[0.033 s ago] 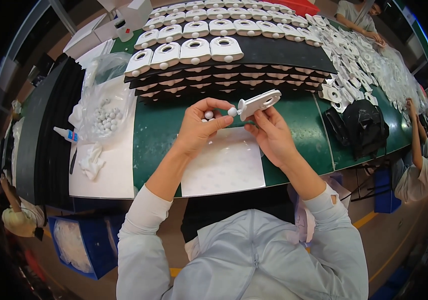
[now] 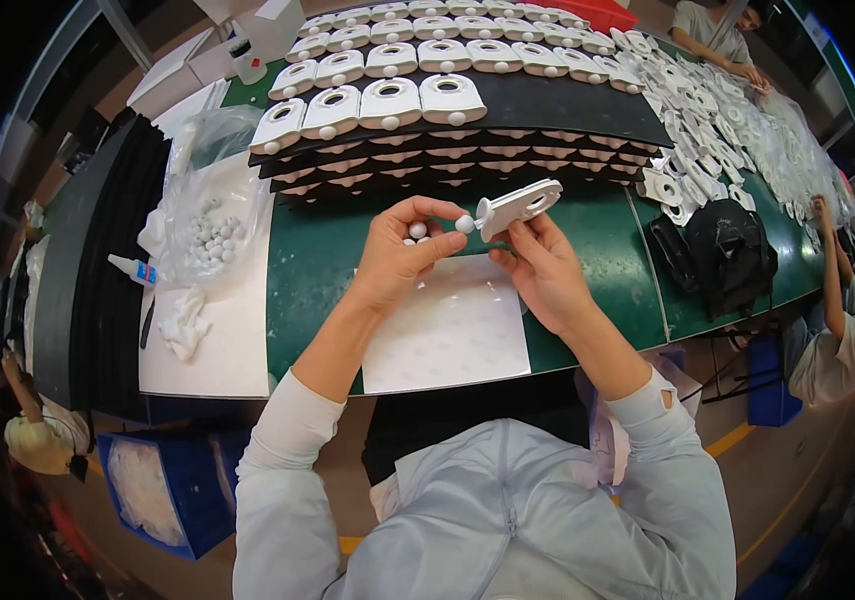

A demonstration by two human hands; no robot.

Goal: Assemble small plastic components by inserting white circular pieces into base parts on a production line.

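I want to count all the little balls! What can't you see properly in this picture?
Head view only:
- More small white balls may sit inside the left hand; curled fingers hide them.
- Balls in the clear bag: too small and crinkled over to count.
- The white plastic part: its underside faces away, in the right hand.
- Stacked black trays: lower layers hidden.

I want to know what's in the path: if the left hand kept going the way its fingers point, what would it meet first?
The left hand points right, its fingers pinching a small white ball. That ball would first meet the near end of the flat white plastic part held by the right hand; they look almost touching, though depth is unclear.
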